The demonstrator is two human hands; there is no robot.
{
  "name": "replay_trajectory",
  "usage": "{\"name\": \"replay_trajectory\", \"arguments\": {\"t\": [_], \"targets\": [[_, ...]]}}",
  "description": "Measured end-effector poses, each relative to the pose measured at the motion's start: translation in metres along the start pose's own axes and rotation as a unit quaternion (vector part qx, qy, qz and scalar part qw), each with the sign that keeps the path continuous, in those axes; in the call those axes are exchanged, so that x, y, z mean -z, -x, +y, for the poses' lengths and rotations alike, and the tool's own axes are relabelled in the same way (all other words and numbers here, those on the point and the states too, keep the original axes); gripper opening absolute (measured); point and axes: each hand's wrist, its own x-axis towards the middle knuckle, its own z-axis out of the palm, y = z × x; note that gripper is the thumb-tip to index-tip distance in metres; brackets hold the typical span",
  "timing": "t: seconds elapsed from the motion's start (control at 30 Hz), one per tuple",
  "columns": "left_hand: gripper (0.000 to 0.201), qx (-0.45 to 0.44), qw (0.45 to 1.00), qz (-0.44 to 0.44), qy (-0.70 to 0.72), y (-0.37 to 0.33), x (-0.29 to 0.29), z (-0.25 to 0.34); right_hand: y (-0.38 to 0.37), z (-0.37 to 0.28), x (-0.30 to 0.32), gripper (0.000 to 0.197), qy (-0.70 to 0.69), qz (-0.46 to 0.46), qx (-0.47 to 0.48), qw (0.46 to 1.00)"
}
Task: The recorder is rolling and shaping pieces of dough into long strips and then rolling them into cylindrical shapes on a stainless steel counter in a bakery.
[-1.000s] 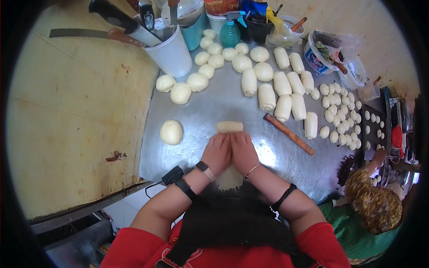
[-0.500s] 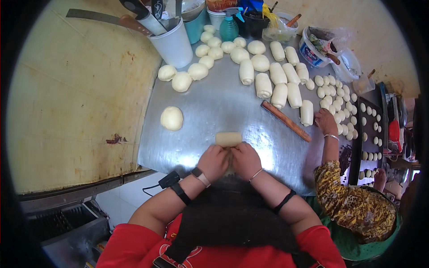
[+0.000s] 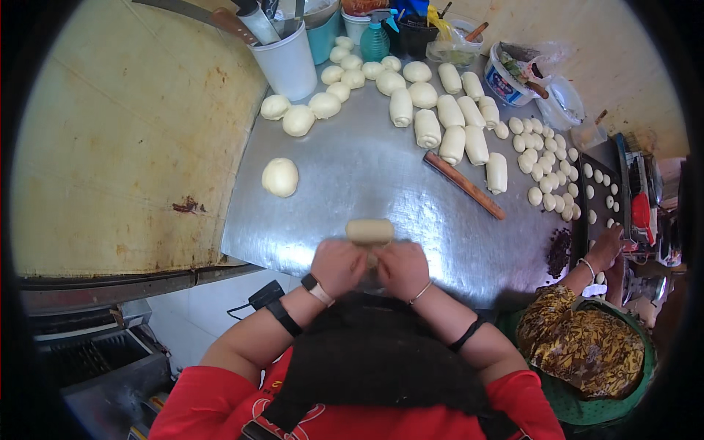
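A short rolled-up cylinder of dough lies on the metal table just beyond my fingertips. My left hand and my right hand sit close together, knuckles up, at the near side of that roll. Their fingers are curled in and pinch the dough's loose near end, of which only a small bit shows between them. Slight motion blur softens both hands. Farther off to the left stands a single round dough ball. A brown wooden rolling pin lies slantwise to the right.
Several dough balls and thick dough rolls cover the far table. Small dough pieces are spread at the right, beside dark filling and a baking tray. A co-worker's hand is over the tray. A white bucket holds knives.
The co-worker's hand has moved from the small dough pieces to the tray. My hands stay on the dough, slightly farther apart. The whole view has shifted a little.
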Motion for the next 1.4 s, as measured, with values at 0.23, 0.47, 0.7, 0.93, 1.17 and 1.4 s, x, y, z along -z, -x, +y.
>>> {"name": "replay_trajectory", "arguments": {"t": [0.23, 0.47, 0.7, 0.93, 1.17, 1.4], "targets": [[0.024, 0.084, 0.942, 0.318, 0.074, -0.078, 0.017, -0.050, -0.108, 0.027, -0.005, 0.042, -0.002, 0.149, -0.067, 0.987], [0.034, 0.123, 0.959, 0.254, 0.013, -0.027, 0.003, -0.065, -0.054, 0.009, -0.040, 0.069, 0.129, -0.055, 0.023, 0.990], [0.044, 0.154, 0.963, 0.189, -0.112, 0.008, -0.022, -0.056, 0.023, -0.020, -0.023, 0.056, 0.051, -0.039, 0.056, 0.996], [0.044, 0.141, 0.967, 0.174, -0.122, 0.001, -0.023, -0.048, 0.011, 0.003, -0.037, 0.062, -0.038, -0.122, 0.000, 0.992], [0.043, 0.148, 0.962, 0.186, -0.135, 0.005, -0.019, -0.050, -0.006, 0.060, 0.097, 0.062, -0.199, 0.411, -0.368, 0.810], [0.044, 0.150, 0.963, 0.176, -0.140, 0.006, -0.018, -0.054, -0.011, 0.201, 0.166, 0.056, -0.015, 0.434, -0.530, 0.728]]}}
